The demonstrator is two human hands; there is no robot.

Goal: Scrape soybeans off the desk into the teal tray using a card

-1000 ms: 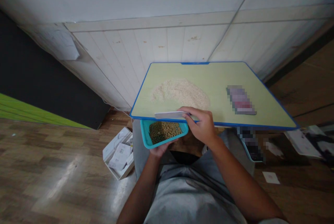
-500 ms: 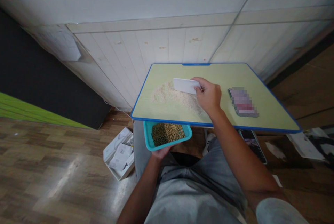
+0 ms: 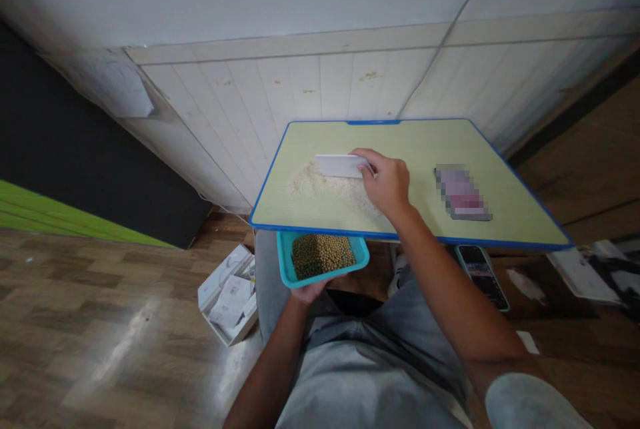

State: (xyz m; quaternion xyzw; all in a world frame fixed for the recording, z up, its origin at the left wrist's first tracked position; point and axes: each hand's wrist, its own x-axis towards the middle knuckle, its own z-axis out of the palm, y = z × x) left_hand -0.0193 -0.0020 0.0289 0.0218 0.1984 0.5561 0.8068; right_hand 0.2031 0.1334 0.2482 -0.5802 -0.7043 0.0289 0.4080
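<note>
Pinched in my right hand [image 3: 387,179] is a flat white card-like piece [image 3: 341,166], standing on its long edge at the back of a spread of pale grains [image 3: 325,190], which look like rice. The grains lie on the pale yellow-green table [image 3: 425,142]. Below the table's front edge, my left hand [image 3: 311,290] supports a turquoise plastic basket [image 3: 324,278] from underneath. Inside it are round tan beans [image 3: 336,250] and darker green ones [image 3: 307,268]. The left fingers are mostly hidden under the basket.
A phone [image 3: 463,194] with a blurred screen lies on the table's right side. Another phone [image 3: 483,276] is lower, beyond the table's front edge. An open white box [image 3: 230,302] with papers stands on the wooden floor at left. A white panelled wall [image 3: 295,89] rises behind the table.
My right hand has moved left with the white piece, which now stands more nearly level along the back of the grains. My left hand and the basket have stayed almost still.
</note>
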